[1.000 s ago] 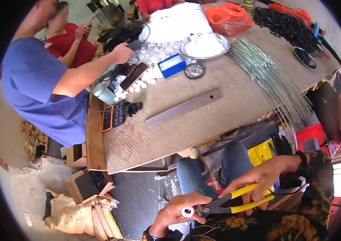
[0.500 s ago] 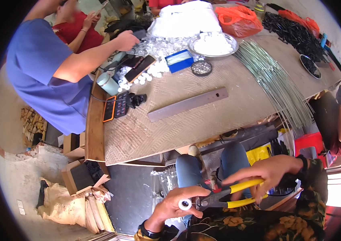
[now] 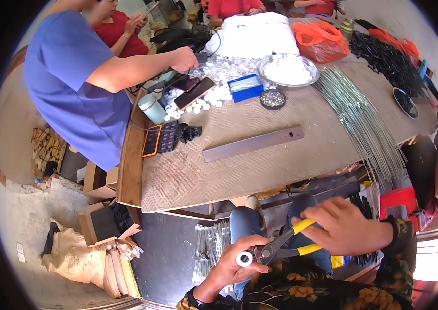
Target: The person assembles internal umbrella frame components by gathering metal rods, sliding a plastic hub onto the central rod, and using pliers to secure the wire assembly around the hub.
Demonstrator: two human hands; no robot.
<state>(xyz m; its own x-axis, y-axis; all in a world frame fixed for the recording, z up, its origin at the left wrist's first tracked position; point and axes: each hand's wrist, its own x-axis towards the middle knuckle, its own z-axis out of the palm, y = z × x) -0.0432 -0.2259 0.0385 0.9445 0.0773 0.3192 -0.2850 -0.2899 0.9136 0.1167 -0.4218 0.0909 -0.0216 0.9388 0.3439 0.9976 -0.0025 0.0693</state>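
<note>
**Left hand (image 3: 232, 262) pinches a white ring (image 3: 244, 259) beside yellow-handled pliers (image 3: 275, 248)**

The left hand's fingers grasp the ring in front of the person's lap, thumb above and fingers below, its round hole facing up. The head of the pliers lies right against the ring, between thumb and fingers, and the two yellow handles spread apart toward the right. The right hand (image 3: 350, 227) is at the handles, its bent fingers over the upper one; how firmly they close cannot be told. Both hands are below the near edge of the bench (image 3: 188, 178).

On the bench, a flat metal bar (image 3: 254, 143) lies at a slant near the middle. Beyond it are a dark round dish (image 3: 272, 107) of small shiny pieces, a blue box (image 3: 248, 95) just beside it, and a metal bowl (image 3: 288, 83) heaped with white pieces. A bundle of thin metal rods (image 3: 358, 116) runs along the right, past the bench's edge. An orange bag (image 3: 321, 44) sits behind the bowl, near a pile of black pieces (image 3: 384, 59). At the left, a co-worker in a blue shirt (image 3: 72, 77) reaches over a phone (image 3: 195, 93) and a pale flask (image 3: 152, 109).
</note>
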